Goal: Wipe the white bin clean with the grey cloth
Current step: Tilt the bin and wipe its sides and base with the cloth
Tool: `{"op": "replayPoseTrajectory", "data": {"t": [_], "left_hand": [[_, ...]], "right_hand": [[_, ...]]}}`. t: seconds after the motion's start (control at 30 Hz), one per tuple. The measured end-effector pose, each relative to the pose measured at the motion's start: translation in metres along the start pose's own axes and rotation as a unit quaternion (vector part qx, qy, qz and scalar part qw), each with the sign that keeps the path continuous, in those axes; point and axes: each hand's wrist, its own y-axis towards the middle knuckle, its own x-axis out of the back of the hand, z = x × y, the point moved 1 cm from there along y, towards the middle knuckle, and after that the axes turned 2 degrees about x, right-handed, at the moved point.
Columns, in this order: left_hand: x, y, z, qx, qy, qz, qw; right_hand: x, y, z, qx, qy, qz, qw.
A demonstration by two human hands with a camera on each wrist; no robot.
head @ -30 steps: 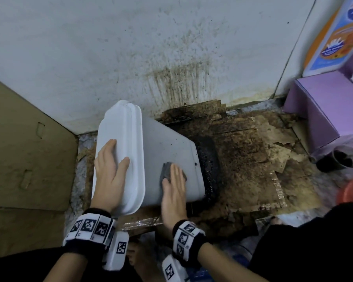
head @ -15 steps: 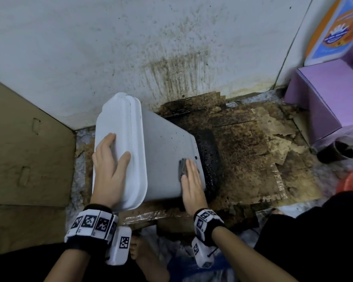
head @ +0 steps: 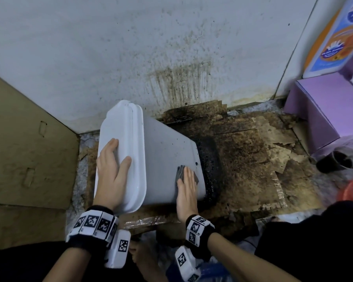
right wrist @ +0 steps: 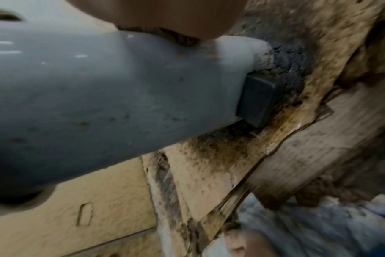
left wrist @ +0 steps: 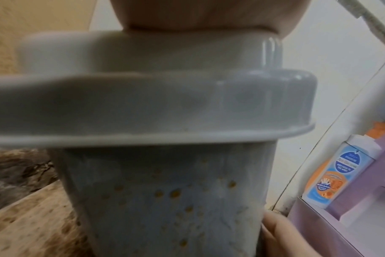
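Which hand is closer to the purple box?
The right hand. It presses the grey cloth flat on the side of the white bin, toward the purple box. The left hand rests on the bin's lid, on the far side from the box.

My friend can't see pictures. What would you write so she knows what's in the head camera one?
A white bin lies tipped on its side on dirty, stained cardboard by a splattered wall. The left hand rests flat on its lid, while the right hand presses a grey cloth against its side near the bottom.
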Motion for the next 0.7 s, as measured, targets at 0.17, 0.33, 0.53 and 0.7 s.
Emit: {"op": "replayPoseTrajectory", "data": {"t": [0.17,0.33,0.53,0.7], "left_hand": [[-0.003,0.002,-0.003,-0.009,0.009,-0.004,1.000],[-0.003,0.002,-0.004,-0.010,0.010,-0.004,1.000],[-0.008,0.000,-0.015,-0.014,0.005,-0.009,1.000],[-0.010,-0.001,-0.018,-0.022,0.007,-0.015,1.000]], "right_hand": [[-0.011,-0.023,0.034,0.059,0.023,0.014,0.998],[-0.013,-0.024,0.045,0.053,0.069,-0.033,0.996],[0.001,0.001,0.021,-0.027,0.022,-0.050,0.998],[0.010,0.028,-0.017,-0.096,-0.052,-0.010,0.994]]}}
